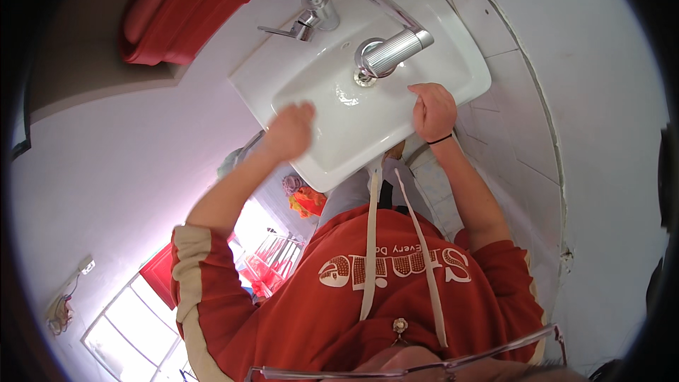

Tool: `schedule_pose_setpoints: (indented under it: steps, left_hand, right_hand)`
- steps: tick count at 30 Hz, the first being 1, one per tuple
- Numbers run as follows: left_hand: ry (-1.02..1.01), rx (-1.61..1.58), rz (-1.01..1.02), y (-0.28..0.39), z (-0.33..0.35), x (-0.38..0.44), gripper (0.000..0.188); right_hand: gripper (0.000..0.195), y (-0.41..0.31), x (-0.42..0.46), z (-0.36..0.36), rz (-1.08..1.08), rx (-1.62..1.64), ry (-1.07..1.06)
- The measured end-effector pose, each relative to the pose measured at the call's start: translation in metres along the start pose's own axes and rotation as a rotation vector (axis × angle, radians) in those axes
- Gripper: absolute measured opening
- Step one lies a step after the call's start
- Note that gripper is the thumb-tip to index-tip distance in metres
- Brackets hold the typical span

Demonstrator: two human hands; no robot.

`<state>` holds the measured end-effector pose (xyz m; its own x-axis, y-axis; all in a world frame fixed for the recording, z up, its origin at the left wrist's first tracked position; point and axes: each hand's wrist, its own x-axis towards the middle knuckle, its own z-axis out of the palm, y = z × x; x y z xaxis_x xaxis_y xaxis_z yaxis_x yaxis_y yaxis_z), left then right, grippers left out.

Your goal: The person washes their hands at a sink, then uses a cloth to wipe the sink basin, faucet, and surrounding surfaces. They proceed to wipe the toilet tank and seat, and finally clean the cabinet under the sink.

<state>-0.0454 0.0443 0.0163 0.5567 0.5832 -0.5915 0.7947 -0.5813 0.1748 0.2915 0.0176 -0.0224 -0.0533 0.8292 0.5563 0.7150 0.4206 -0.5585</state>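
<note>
My left hand (290,130), blurred, is loosely curled over the left rim of a white ceramic washbasin (330,174). My right hand (436,112) hangs above the basin's near right edge with its fingers bent inward and a dark band at the wrist. I see nothing held in either hand. Between and beyond them, the metal drain (364,78) lies in the bowl, partly hidden by the ribbed end of a chrome swivel faucet (398,53). The faucet's lever handle (284,31) points left. Bright glints show on the bowl's floor.
A red plastic basin (183,13) rests on a ledge at the upper left. Tiled wall (509,85) borders the washbasin on the right. Orange and red cloth (307,201) lies below it at the left. A barred window (138,329) is at the lower left.
</note>
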Motion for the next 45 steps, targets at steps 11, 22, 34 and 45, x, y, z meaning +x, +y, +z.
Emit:
schedule_pose_setpoints:
  steps: [11,22,34,45]
  left_hand:
    - [0.34,-0.116,-0.018,0.072,0.046,-0.018,0.061]
    - [0.85,-0.036,-0.593,-0.039,0.0,0.033,0.064]
    - [0.772,-1.233,-0.023,0.089,0.015,0.124,0.036]
    - [0.471,-2.742,-0.221,0.122,-0.035,0.164,0.035]
  right_hand:
    - [0.021,-0.002,0.002,-0.002,0.06,-0.011,-0.075]
    - [0.022,-0.007,0.003,0.004,0.019,-0.008,-0.056]
    - [0.026,-0.008,0.021,0.056,0.82,0.822,-0.048]
    - [0.049,-0.007,0.013,0.108,0.638,0.595,-0.231]
